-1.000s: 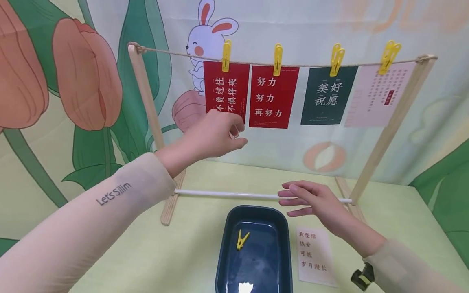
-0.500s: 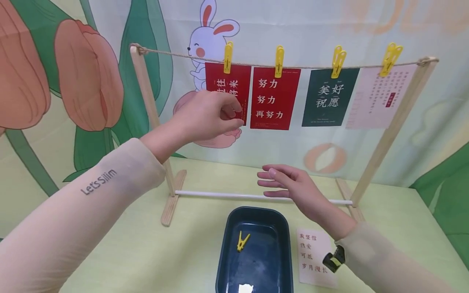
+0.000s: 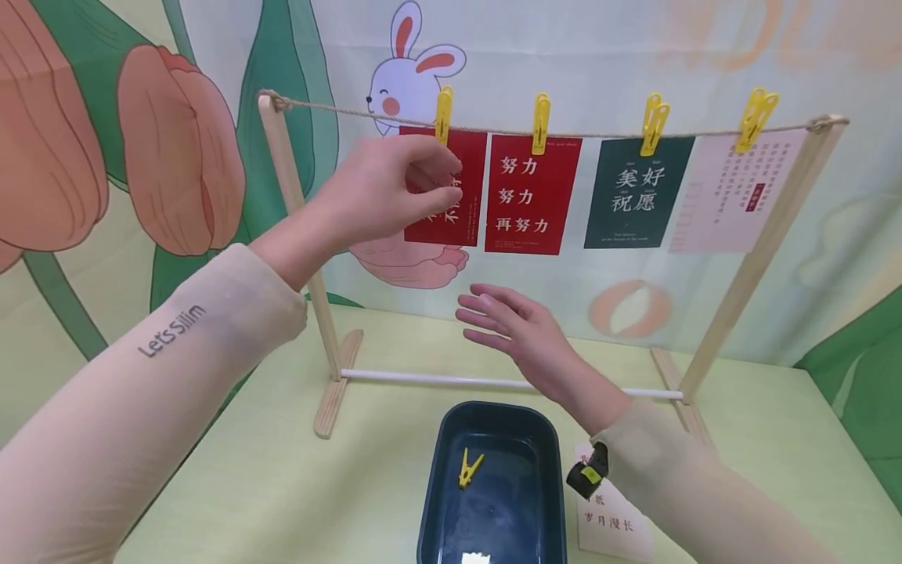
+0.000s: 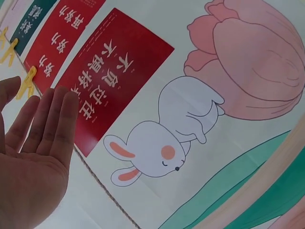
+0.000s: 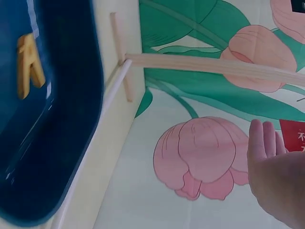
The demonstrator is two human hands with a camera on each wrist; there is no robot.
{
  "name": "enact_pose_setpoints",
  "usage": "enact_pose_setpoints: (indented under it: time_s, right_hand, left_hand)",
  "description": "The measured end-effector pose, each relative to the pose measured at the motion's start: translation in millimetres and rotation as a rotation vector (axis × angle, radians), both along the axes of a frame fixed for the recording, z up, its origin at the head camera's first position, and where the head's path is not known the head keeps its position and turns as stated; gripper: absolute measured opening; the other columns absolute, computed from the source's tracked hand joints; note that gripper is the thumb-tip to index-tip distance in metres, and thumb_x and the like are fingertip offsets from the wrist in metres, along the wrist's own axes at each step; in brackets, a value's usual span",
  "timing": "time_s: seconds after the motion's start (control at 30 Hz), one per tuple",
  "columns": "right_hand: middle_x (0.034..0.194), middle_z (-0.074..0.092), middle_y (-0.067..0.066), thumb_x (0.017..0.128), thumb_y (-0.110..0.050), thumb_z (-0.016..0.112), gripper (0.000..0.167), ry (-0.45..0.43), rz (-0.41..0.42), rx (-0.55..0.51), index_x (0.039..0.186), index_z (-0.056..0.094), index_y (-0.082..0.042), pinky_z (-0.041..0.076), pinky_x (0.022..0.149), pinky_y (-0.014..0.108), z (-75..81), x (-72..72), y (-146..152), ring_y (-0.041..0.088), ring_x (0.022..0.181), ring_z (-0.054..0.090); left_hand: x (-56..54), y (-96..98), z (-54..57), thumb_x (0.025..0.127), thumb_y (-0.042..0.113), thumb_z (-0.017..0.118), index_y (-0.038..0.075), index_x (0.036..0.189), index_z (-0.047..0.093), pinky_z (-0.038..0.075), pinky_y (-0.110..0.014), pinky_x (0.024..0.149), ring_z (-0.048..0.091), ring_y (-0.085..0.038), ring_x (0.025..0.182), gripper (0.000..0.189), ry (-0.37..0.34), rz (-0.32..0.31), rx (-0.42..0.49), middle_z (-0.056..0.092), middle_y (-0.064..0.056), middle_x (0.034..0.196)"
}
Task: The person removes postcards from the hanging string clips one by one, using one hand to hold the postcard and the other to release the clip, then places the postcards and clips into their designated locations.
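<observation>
In the head view my left hand (image 3: 398, 186) is raised in front of the leftmost red card (image 3: 468, 219), covering part of it. Its fingers are loosely bent and hold nothing; the left wrist view shows them extended near the yellow clothespin (image 4: 28, 82) of the neighbouring red card (image 4: 62, 38). The leftmost card hangs from a twine line (image 3: 338, 111) by a yellow clothespin (image 3: 443, 113). Lower down, my right hand (image 3: 520, 329) hovers with spread, empty fingers below the two red cards. In the right wrist view that hand (image 5: 279, 179) overlaps a red card's corner (image 5: 291, 131).
A green card (image 3: 634, 200) and a pink card (image 3: 726, 196) hang farther right. Wooden posts (image 3: 764, 258) carry the line, joined low by a white rod (image 3: 423, 379). A dark blue tray (image 3: 507, 517) contains a yellow clothespin (image 3: 467, 470). Beside it lies another pink card (image 3: 609, 533).
My left hand has risen in front of the leftmost red card. My right hand has moved left and up, and its forearm now covers part of the pink card on the table.
</observation>
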State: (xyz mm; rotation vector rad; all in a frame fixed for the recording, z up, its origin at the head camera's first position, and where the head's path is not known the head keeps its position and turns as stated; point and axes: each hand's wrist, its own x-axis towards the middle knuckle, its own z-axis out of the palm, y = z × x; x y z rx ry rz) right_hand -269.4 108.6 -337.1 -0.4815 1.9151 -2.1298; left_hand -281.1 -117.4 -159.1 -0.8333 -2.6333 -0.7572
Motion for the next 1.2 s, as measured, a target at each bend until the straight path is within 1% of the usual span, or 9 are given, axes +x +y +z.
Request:
enact_pose_setpoints:
  time_s: [0.17,0.27,0.43,0.63,0.83,0.9,0.97,1.1,1.2]
  right_hand:
    - [0.153,0.061,0.007,0.111,-0.029,0.060,0.052,-0.032,-0.013,-0.077,0.158,0.047,-0.012,0.049,0.114,0.036,4.7,-6.2,-17.8,0.026,0.140,0.060]
    - [0.152,0.061,0.004,0.110,-0.029,0.061,0.053,-0.054,-0.019,-0.138,0.158,0.047,-0.013,0.049,0.115,0.035,7.8,-9.8,-27.2,0.024,0.140,0.060]
    - [0.152,0.061,0.007,0.111,-0.027,0.061,0.051,-0.094,-0.031,-0.241,0.158,0.048,-0.012,0.048,0.116,0.037,13.4,-16.7,-40.7,0.027,0.142,0.058]
    - [0.151,0.061,0.010,0.110,-0.023,0.061,0.052,-0.144,-0.075,-0.334,0.157,0.046,-0.007,0.050,0.113,0.037,17.7,-24.4,-51.4,0.025,0.138,0.062]
    - [0.149,0.062,0.006,0.108,-0.024,0.065,0.046,-0.168,-0.106,-0.431,0.151,0.050,-0.014,0.053,0.109,0.034,20.6,-29.6,-59.3,0.022,0.133,0.066]
    - [0.148,0.062,0.005,0.108,-0.024,0.065,0.046,-0.178,-0.107,-0.464,0.151,0.051,-0.016,0.053,0.110,0.034,22.1,-31.1,-61.1,0.022,0.133,0.065]
    - [0.149,0.062,0.005,0.108,-0.024,0.065,0.046,-0.190,-0.105,-0.500,0.152,0.051,-0.017,0.052,0.111,0.035,23.7,-32.5,-62.7,0.023,0.135,0.064]
    - [0.148,0.063,0.004,0.108,-0.023,0.066,0.045,-0.221,-0.093,-0.587,0.151,0.053,-0.018,0.052,0.112,0.037,26.0,-33.7,-66.6,0.027,0.141,0.059]
    - [0.146,0.064,0.004,0.109,-0.021,0.064,0.042,-0.236,-0.076,-0.640,0.149,0.054,-0.018,0.050,0.114,0.038,27.0,-34.5,-70.6,0.029,0.146,0.054]
  left_hand:
    - [1.5,-0.1,10.0,0.102,0.026,0.074,0.008,0.138,0.068,0.059,-0.038,0.101,0.072,-0.020,0.115,0.040,0.052,-0.002,0.034,0.074,-0.007,0.129]
    - [1.3,0.4,16.1,0.102,0.026,0.074,0.009,0.138,0.068,0.059,-0.036,0.101,0.072,-0.019,0.115,0.041,0.086,-0.006,0.056,0.074,-0.006,0.130]
    - [-1.2,1.9,26.4,0.103,0.025,0.072,0.010,0.138,0.069,0.058,-0.034,0.103,0.070,-0.017,0.119,0.039,0.124,-0.001,0.078,0.072,-0.005,0.132]
    - [-6.3,2.9,37.6,0.102,0.027,0.074,0.013,0.143,0.067,0.054,-0.030,0.107,0.065,-0.015,0.127,0.043,0.163,0.047,0.068,0.066,-0.002,0.143]
    - [-13.5,-0.7,44.3,0.101,0.027,0.073,0.012,0.144,0.066,0.050,-0.025,0.110,0.060,-0.017,0.128,0.046,0.224,0.076,0.046,0.063,-0.004,0.146]
    - [-16.3,-1.2,46.6,0.101,0.028,0.073,0.012,0.145,0.065,0.049,-0.025,0.111,0.061,-0.017,0.128,0.047,0.220,0.081,0.040,0.062,-0.005,0.146]
    - [-19.3,-0.9,49.6,0.100,0.029,0.074,0.013,0.147,0.063,0.049,-0.027,0.112,0.061,-0.018,0.130,0.051,0.201,0.087,0.027,0.062,-0.004,0.149]
    - [-24.5,2.4,56.7,0.101,0.033,0.073,0.016,0.156,0.055,0.048,-0.030,0.114,0.058,-0.019,0.138,0.061,0.128,0.100,-0.008,0.057,-0.001,0.157]
    - [-27.8,5.4,62.4,0.102,0.036,0.070,0.018,0.161,0.048,0.050,-0.034,0.113,0.055,-0.019,0.143,0.066,0.060,0.121,-0.042,0.054,-0.001,0.161]
